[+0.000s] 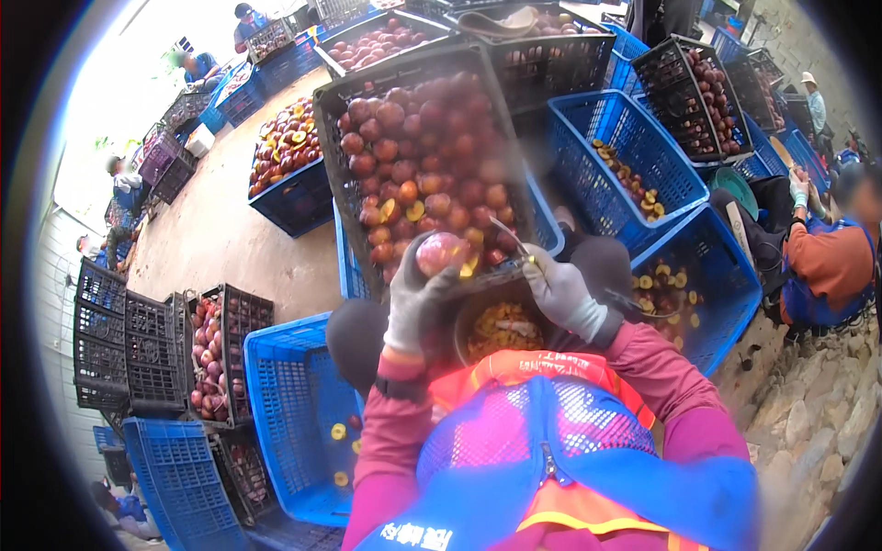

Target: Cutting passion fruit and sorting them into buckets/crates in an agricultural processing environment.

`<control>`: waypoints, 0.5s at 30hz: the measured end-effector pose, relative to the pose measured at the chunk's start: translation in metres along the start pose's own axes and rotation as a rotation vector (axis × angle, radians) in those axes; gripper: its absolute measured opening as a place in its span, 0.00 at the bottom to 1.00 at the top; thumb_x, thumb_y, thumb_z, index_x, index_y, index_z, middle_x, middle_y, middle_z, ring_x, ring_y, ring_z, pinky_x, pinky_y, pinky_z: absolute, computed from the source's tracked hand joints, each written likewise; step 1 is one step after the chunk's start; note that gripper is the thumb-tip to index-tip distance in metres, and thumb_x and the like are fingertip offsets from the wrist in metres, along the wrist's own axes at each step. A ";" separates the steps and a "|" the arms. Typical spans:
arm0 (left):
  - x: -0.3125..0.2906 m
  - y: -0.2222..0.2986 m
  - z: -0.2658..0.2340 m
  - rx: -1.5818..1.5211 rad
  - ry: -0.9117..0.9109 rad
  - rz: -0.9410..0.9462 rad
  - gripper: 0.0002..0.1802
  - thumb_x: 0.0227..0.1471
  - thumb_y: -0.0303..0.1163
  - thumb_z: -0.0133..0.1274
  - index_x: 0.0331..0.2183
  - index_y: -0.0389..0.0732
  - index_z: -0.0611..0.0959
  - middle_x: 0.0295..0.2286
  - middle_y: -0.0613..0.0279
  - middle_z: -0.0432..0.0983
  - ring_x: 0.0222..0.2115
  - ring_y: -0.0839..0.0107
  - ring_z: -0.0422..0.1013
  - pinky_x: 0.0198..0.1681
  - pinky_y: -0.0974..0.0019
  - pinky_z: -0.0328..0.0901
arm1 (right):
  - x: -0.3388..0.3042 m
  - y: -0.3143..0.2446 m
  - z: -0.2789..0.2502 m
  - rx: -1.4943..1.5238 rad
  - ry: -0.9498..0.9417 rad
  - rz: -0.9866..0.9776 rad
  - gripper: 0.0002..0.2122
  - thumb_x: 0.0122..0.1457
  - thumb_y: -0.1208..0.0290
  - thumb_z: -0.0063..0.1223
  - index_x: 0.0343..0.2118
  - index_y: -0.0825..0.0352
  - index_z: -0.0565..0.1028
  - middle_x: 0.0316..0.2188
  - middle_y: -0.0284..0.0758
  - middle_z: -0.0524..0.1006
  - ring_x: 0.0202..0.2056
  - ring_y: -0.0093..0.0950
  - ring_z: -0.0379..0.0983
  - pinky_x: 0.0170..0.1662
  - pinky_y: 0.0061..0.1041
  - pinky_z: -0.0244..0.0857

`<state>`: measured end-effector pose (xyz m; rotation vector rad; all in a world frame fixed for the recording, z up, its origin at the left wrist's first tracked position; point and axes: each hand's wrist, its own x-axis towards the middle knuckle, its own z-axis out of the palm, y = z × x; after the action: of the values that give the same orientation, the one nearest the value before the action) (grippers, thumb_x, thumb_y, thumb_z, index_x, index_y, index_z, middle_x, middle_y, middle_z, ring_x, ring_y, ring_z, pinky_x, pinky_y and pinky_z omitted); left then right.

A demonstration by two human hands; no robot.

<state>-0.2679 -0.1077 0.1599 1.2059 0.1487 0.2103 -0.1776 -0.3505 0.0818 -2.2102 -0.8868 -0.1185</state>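
Note:
My left hand [412,303], in a pale grey glove, is closed around a reddish-purple plum [442,253]. My right hand [567,297], gloved too, grips a small knife [510,236], its thin blade pointing up and left, apart from the plum. Just beyond both hands, a dark crate [332,174] tilts toward me, full of plums, a few cut open to yellow flesh. Below my hands, between my knees, sits a round container [462,342] with yellow fruit pieces in it.
Blue baskets with some cut halves stand at left [254,386], right [735,266] and far right [570,124]. A blue crate [289,207] heaped with cut plums is at far left. A co-worker [827,262] sits at right. Stones [818,404] lie at lower right.

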 end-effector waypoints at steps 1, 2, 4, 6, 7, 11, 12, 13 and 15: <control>-0.002 -0.009 -0.008 -0.111 -0.007 -0.017 0.30 0.62 0.23 0.60 0.64 0.38 0.71 0.51 0.56 0.78 0.48 0.64 0.79 0.52 0.59 0.78 | 0.011 -0.018 0.002 0.164 0.071 -0.024 0.17 0.74 0.64 0.53 0.60 0.68 0.75 0.22 0.44 0.80 0.25 0.47 0.81 0.29 0.40 0.74; 0.001 -0.018 -0.017 -0.227 -0.023 -0.028 0.31 0.62 0.23 0.59 0.65 0.39 0.71 0.52 0.56 0.78 0.49 0.63 0.78 0.54 0.57 0.78 | 0.021 -0.035 0.005 0.324 0.139 -0.056 0.17 0.74 0.64 0.52 0.59 0.68 0.76 0.23 0.45 0.80 0.25 0.47 0.82 0.29 0.39 0.75; 0.001 -0.023 -0.013 -0.345 -0.058 -0.054 0.31 0.63 0.24 0.60 0.65 0.39 0.71 0.53 0.56 0.77 0.50 0.63 0.78 0.54 0.57 0.78 | 0.013 -0.050 0.006 0.323 0.110 -0.125 0.16 0.75 0.64 0.52 0.58 0.68 0.75 0.25 0.46 0.80 0.28 0.48 0.83 0.31 0.38 0.75; 0.001 -0.029 -0.014 -0.467 -0.090 -0.084 0.32 0.63 0.25 0.60 0.66 0.39 0.71 0.53 0.56 0.77 0.51 0.63 0.78 0.55 0.57 0.77 | 0.006 -0.063 0.000 0.307 0.054 -0.144 0.15 0.75 0.64 0.51 0.57 0.67 0.75 0.27 0.47 0.80 0.29 0.49 0.83 0.33 0.39 0.75; 0.000 -0.032 -0.017 -0.452 -0.092 -0.101 0.32 0.63 0.25 0.61 0.66 0.40 0.71 0.54 0.56 0.77 0.53 0.63 0.77 0.56 0.56 0.76 | 0.003 -0.063 0.000 0.263 0.038 -0.161 0.15 0.75 0.64 0.52 0.57 0.66 0.75 0.27 0.47 0.81 0.30 0.50 0.83 0.33 0.40 0.75; -0.003 -0.035 -0.006 -0.323 -0.083 -0.069 0.34 0.62 0.26 0.63 0.67 0.40 0.71 0.54 0.55 0.75 0.47 0.62 0.78 0.52 0.59 0.77 | -0.004 -0.055 0.002 0.100 -0.013 -0.137 0.15 0.73 0.64 0.53 0.57 0.64 0.73 0.25 0.46 0.80 0.27 0.50 0.81 0.30 0.45 0.73; -0.003 -0.042 -0.005 -0.322 -0.088 -0.071 0.34 0.62 0.26 0.63 0.67 0.40 0.71 0.54 0.55 0.75 0.47 0.62 0.78 0.52 0.59 0.77 | -0.004 -0.053 0.003 0.059 -0.024 -0.121 0.14 0.73 0.64 0.53 0.56 0.64 0.73 0.25 0.45 0.80 0.27 0.50 0.80 0.29 0.45 0.73; -0.004 -0.051 -0.008 -0.313 -0.086 -0.055 0.34 0.63 0.27 0.63 0.67 0.40 0.71 0.54 0.56 0.76 0.47 0.62 0.79 0.53 0.59 0.77 | -0.004 -0.053 0.005 0.021 -0.039 -0.114 0.14 0.72 0.64 0.53 0.56 0.64 0.73 0.24 0.45 0.80 0.26 0.50 0.80 0.28 0.46 0.72; -0.004 -0.067 -0.005 -0.305 -0.074 -0.013 0.31 0.65 0.30 0.62 0.66 0.39 0.72 0.55 0.57 0.76 0.48 0.63 0.79 0.54 0.56 0.77 | -0.005 -0.051 0.015 -0.040 -0.066 -0.087 0.13 0.71 0.65 0.54 0.54 0.63 0.72 0.23 0.43 0.80 0.24 0.49 0.79 0.27 0.47 0.71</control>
<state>-0.2673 -0.1273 0.0956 0.9071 0.0568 0.1701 -0.2160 -0.3179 0.1004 -2.2236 -1.0250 -0.1056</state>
